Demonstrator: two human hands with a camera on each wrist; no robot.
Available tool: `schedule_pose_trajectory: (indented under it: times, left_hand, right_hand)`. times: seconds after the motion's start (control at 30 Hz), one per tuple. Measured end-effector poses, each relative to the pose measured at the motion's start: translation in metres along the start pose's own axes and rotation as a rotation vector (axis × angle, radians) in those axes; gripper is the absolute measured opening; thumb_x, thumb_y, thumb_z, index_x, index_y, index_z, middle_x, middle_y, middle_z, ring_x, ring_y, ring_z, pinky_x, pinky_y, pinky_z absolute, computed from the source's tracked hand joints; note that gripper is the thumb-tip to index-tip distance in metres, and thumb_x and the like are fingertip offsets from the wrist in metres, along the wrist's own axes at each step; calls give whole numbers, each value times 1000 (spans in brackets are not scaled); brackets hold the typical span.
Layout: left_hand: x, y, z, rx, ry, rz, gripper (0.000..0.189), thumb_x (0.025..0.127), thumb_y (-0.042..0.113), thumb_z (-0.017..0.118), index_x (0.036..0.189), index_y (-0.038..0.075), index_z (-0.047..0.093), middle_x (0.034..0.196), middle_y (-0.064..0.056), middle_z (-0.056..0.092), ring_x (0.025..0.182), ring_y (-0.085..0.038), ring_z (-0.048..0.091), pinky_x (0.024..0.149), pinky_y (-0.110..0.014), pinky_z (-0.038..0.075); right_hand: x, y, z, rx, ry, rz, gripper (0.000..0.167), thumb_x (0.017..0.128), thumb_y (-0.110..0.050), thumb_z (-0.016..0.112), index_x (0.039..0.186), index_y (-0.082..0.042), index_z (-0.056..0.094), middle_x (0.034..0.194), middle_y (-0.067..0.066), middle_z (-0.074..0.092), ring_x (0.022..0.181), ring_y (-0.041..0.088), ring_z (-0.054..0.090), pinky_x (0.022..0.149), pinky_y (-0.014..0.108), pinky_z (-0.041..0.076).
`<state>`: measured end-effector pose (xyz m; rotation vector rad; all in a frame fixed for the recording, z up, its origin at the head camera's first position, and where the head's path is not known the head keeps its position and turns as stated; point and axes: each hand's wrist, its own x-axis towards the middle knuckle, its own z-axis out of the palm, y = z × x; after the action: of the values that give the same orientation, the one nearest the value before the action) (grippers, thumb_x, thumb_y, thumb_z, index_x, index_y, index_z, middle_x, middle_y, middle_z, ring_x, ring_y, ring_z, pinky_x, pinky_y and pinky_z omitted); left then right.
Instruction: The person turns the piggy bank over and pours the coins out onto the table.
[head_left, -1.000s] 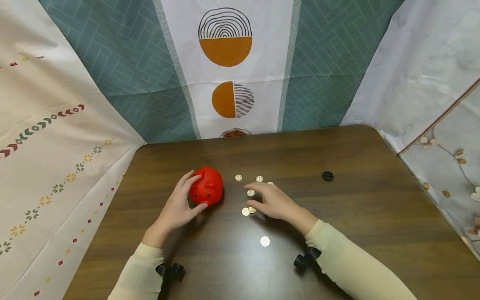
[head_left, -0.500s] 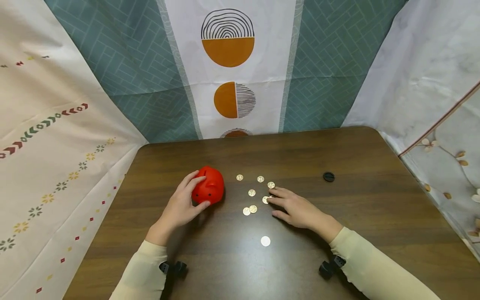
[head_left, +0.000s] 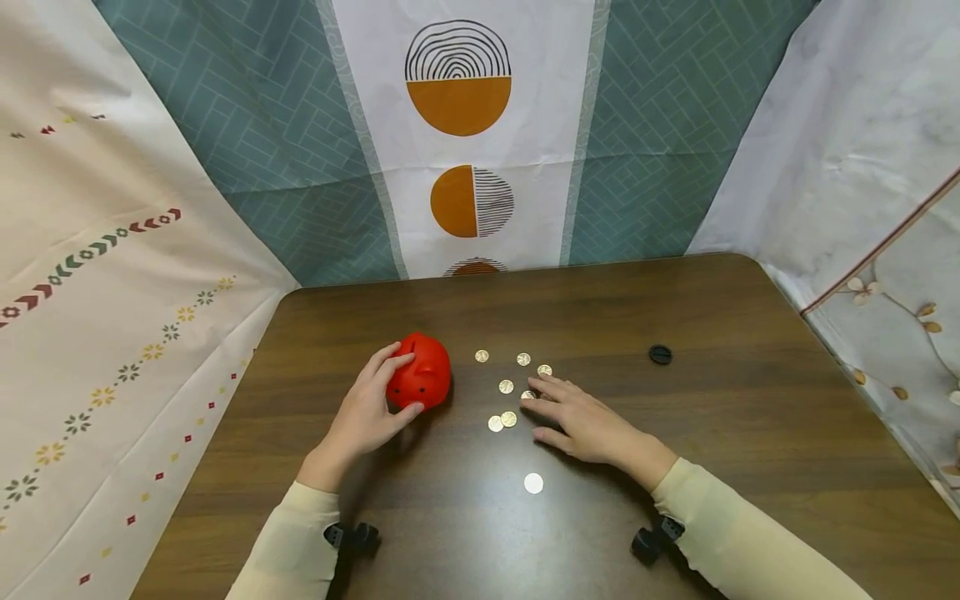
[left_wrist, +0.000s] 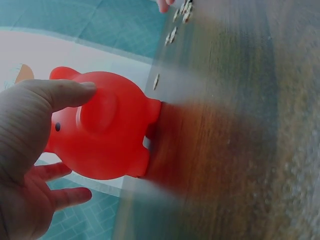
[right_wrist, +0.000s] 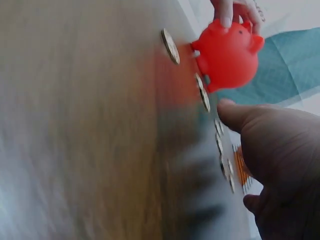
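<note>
A red piggy bank (head_left: 420,371) stands upright on the wooden table, its coin slot on top and its face toward me. My left hand (head_left: 367,411) holds it from the left, thumb at the front and fingers over the top; in the left wrist view the thumb lies against the red body (left_wrist: 112,130). My right hand (head_left: 588,421) hovers low with fingers stretched among several gold coins. Its fingertips are at one gold coin (head_left: 528,396); whether they touch it I cannot tell. Another coin beneath the fingers is mostly hidden.
Loose gold coins (head_left: 506,387) lie between the hands, two of them (head_left: 508,419) overlapping. A pale coin (head_left: 533,483) sits nearer to me. Off to the right is a round black plug (head_left: 661,354). Cloth hangings (head_left: 480,208) rise behind the wooden table (head_left: 360,308).
My right hand has gone rightward from above the middle coins, uncovering several, then slightly back left. The left hand stays on the piggy bank, which has not visibly moved.
</note>
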<state>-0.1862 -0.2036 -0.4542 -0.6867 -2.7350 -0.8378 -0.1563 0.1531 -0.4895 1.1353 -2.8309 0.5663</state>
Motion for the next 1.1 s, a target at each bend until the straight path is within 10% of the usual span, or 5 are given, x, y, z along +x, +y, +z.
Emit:
schedule_pose_trajectory:
  times: [0.7, 1.1]
  left_hand:
    - [3, 0, 5, 7, 8, 14, 72, 75, 21, 81, 138, 17, 47, 150, -4, 33, 132, -29, 37, 95, -52, 46]
    - [-4, 1, 0, 8, 54, 39, 83, 73, 27, 84, 144, 19, 41, 156, -3, 24, 136, -32, 32, 93, -57, 46]
  right_hand:
    - [-14, -6, 2, -58, -100, 30, 50, 95, -48, 53, 142, -30, 48, 155, 10, 29, 144, 33, 17, 105, 66, 26]
    - [-28, 13, -21, -1, 82, 73, 66, 90, -46, 64, 147, -21, 41, 155, 13, 28, 141, 37, 23, 103, 68, 26]
